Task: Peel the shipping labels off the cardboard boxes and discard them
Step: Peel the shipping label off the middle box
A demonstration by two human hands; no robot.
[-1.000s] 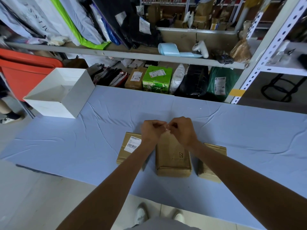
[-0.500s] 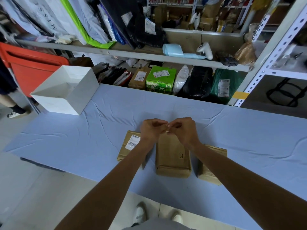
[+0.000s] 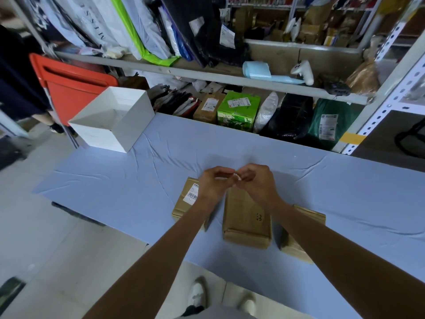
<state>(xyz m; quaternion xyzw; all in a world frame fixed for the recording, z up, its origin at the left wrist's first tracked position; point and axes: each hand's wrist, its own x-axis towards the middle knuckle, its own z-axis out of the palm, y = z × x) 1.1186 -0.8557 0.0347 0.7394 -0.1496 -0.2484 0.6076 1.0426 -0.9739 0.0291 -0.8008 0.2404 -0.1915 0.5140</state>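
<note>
Three brown cardboard boxes lie side by side on the blue table (image 3: 128, 180). The left box (image 3: 184, 203) carries a white barcode label (image 3: 192, 194). The middle box (image 3: 247, 217) shows a bare top, and the right box (image 3: 305, 226) is partly hidden by my right forearm. Above the far end of the middle box, my left hand (image 3: 212, 184) and my right hand (image 3: 256, 183) meet fingertip to fingertip. Between them they pinch a small crumpled white label scrap (image 3: 236, 177).
An open white box (image 3: 115, 122) stands at the table's far left corner, with a red bin (image 3: 71, 88) behind it. Shelves with parcels, bags and a green carton (image 3: 238, 111) run along the back. A person's leg is at the far left.
My hands stay together over the middle box, fingers working the scrap. The camera has swung slightly, so the scene sits further right and lower in view.
</note>
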